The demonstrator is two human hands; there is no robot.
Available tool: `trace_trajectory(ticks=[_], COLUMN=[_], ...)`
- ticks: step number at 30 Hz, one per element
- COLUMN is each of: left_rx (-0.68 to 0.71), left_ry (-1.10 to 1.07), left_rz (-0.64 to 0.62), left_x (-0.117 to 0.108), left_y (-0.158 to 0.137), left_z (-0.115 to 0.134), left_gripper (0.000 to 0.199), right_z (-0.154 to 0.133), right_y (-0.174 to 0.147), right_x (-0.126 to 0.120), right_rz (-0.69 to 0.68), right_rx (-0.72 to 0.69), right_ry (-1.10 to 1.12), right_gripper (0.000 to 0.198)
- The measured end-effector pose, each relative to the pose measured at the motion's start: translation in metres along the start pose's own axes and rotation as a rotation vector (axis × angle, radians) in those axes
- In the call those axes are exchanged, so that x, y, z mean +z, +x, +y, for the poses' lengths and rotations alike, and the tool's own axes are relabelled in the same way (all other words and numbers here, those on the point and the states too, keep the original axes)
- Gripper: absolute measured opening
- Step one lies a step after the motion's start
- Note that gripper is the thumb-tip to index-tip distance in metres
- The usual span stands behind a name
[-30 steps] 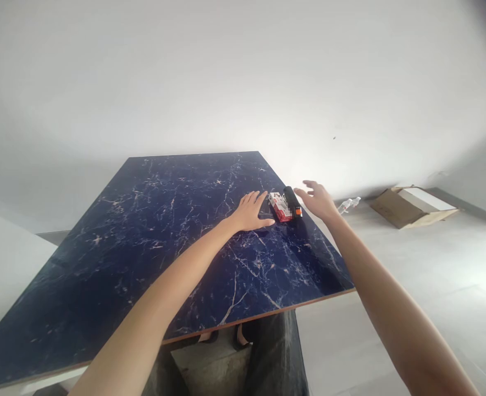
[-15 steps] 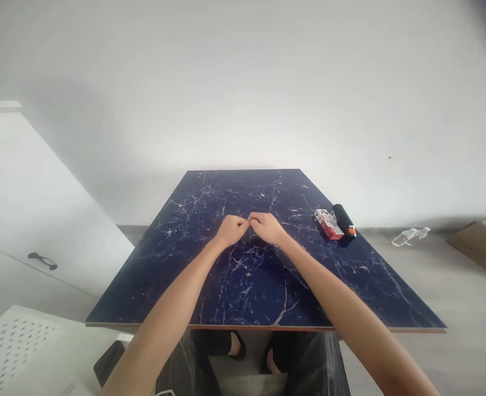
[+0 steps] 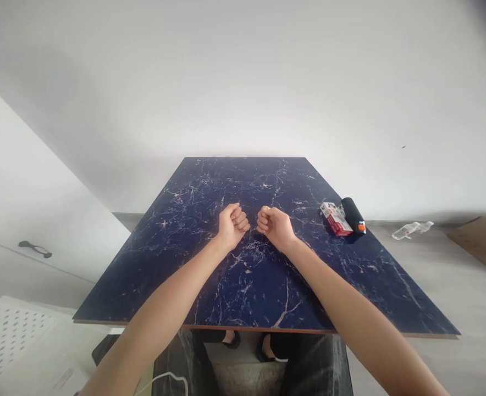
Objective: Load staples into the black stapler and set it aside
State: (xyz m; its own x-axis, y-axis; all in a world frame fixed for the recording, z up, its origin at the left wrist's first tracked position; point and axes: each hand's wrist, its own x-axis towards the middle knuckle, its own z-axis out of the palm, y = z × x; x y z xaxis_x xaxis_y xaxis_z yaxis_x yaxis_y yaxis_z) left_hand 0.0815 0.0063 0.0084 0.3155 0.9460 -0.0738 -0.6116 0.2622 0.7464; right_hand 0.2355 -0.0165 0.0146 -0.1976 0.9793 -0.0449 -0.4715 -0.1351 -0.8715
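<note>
Above the middle of the blue marbled table point(image 3: 243, 291), my left hand point(image 3: 233, 224) is curled into a fist, its bent fingers turned up and inward. My right hand point(image 3: 276, 226) makes a matching fist just to the right of it. A small gap separates the two, and nothing shows between or sticks out of the fingers. On the table's right side lie a red and white box point(image 3: 336, 220) and, touching or close beside it, a black cylinder point(image 3: 352, 213) with an orange part at its near end. Neither hand is near them.
A white cabinet point(image 3: 32, 181) with a dark handle stands at the left, a white perforated panel point(image 3: 12, 341) below it. On the floor to the right are a clear plastic bottle point(image 3: 410, 230) and a cardboard box point(image 3: 480, 242). A pale wall point(image 3: 243, 82) rises behind the table.
My fists were touching at the thumbs with their backs up. They have moved apart and rolled so the curled fingers face upward. The view has shifted slightly.
</note>
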Motion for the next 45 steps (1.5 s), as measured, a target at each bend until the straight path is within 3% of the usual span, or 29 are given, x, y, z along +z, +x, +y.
trace_trajectory(ticks=[9, 12, 15, 20, 26, 30, 39, 45], left_rx=[-0.103, -0.095, -0.072, -0.063, -0.06, -0.123, -0.144, -0.189], left_ry=[-0.028, 0.08, 0.23, 0.294, 0.193, 0.148, 0.126, 0.133], left_rz=[-0.11, -0.149, -0.108, -0.095, -0.24, -0.247, -0.283, -0.338], left_x=[-0.006, -0.006, -0.008, -0.01, -0.001, 0.002, -0.003, -0.002], left_y=[0.0, 0.0, 0.001, 0.002, -0.004, -0.007, -0.005, -0.005], left_z=[0.002, -0.002, -0.011, -0.014, 0.004, 0.004, -0.004, -0.002], left_gripper=[0.051, 0.05, 0.047, 0.045, 0.043, 0.041, 0.04, 0.039], right_z=[0.0, 0.003, 0.007, 0.012, 0.008, 0.008, 0.008, 0.0], right_y=[-0.003, -0.005, -0.006, -0.005, -0.001, 0.0, 0.0, 0.0], right_x=[0.0, -0.001, -0.001, -0.002, -0.007, -0.01, -0.013, -0.012], right_rz=[-0.228, -0.306, -0.358, -0.351, -0.307, -0.286, -0.279, -0.324], right_rx=[0.08, 0.092, 0.1, 0.063, 0.014, 0.02, 0.076, 0.159], right_ry=[-0.006, -0.074, -0.159, -0.193, -0.153, -0.142, -0.145, -0.15], right_gripper=[0.029, 0.029, 0.029, 0.032, 0.037, 0.037, 0.039, 0.058])
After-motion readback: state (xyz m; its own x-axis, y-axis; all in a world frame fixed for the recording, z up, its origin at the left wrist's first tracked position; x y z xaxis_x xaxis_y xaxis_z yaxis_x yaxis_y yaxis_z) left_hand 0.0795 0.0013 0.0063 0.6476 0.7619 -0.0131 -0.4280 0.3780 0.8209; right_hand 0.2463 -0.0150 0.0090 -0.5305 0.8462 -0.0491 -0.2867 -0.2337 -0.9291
